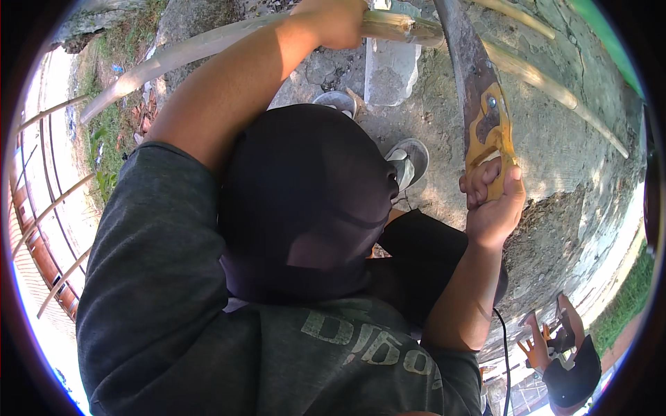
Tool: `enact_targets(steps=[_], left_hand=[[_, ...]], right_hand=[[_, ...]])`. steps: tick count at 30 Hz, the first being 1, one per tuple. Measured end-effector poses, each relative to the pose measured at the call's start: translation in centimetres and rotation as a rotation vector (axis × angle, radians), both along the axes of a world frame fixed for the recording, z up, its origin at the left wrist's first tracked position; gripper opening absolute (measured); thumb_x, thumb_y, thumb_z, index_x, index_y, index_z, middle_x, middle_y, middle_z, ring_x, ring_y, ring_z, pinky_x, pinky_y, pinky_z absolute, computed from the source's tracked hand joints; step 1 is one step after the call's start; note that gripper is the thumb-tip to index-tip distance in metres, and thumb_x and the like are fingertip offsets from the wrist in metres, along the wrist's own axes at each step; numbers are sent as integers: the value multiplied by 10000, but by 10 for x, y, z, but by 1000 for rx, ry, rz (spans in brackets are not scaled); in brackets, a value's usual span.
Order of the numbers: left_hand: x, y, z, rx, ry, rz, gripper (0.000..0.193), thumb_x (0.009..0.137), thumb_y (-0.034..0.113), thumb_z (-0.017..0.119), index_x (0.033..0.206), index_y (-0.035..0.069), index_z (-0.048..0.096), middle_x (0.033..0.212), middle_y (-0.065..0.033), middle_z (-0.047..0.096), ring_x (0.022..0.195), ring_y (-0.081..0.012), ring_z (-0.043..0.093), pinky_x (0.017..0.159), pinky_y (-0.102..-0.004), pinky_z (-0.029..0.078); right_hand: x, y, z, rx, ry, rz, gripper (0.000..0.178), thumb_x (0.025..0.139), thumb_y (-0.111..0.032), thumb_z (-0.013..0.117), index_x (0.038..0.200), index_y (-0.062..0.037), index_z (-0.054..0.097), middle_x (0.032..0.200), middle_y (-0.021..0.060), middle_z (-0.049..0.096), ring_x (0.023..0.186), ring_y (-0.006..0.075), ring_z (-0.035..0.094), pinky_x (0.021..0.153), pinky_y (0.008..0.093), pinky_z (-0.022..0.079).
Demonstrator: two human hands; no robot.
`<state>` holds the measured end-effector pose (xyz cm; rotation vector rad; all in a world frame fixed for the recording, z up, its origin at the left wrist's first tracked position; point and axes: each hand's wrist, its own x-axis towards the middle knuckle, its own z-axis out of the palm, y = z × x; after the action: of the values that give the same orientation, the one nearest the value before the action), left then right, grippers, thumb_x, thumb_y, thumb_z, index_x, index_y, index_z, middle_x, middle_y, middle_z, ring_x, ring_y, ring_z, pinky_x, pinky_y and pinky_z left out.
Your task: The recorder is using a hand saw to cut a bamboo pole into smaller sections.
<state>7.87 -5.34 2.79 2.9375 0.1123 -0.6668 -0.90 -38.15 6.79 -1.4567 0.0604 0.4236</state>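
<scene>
My right hand (498,211) is wrapped round the yellow handle of a handsaw (477,90), whose dark, rust-stained blade points away from me. At the top of the view my left hand (333,24) clasps a long, pale bamboo pole (184,57) from above. The saw blade lies against or across this pole just right of my left hand; how deep it sits cannot be made out. Right of the blade a thinner pole length (548,87) extends; whether it belongs to the same piece is unclear.
A pale block (392,73) sits beneath the bamboo on rough, cracked concrete (583,180). My shoes (409,163) are close by. Another pole (517,17) lies at the upper right. A person (572,371) is at the lower right, and several thin poles stick out at the left.
</scene>
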Motion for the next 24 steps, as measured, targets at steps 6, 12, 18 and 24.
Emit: enact_targets(steps=[6,12,18,24], left_hand=[[-10,0,16,-55,-15,-2,313,715,163,689,992,27,737,977,-213,730,949,-374,714,836,-469,569],[4,4,-7,9,9,-47,323,703,197,711,993,62,755,982,-206,734,951,-367,718,822,-467,575],[4,-1,9,24,136,64,328,685,164,730,993,54,753,963,-206,734,946,-368,719,802,-469,574],[-2,-4,3,-6,24,61,317,702,165,734,1002,66,756,978,-204,736,965,-368,715,795,-469,574]], right_hand=[[-10,3,2,-45,37,15,413,1045,-412,346,813,-87,449,582,4,380,518,124,334,581,308,357],[31,35,2,-118,42,-17,405,1042,-393,368,798,-82,459,584,6,400,488,102,344,501,270,310],[-20,10,10,-101,80,12,373,1032,-381,373,799,-101,451,574,-2,380,492,116,325,526,286,339],[50,70,16,-7,170,-153,402,1015,-415,423,766,-100,449,581,-5,398,477,103,334,485,264,302]])
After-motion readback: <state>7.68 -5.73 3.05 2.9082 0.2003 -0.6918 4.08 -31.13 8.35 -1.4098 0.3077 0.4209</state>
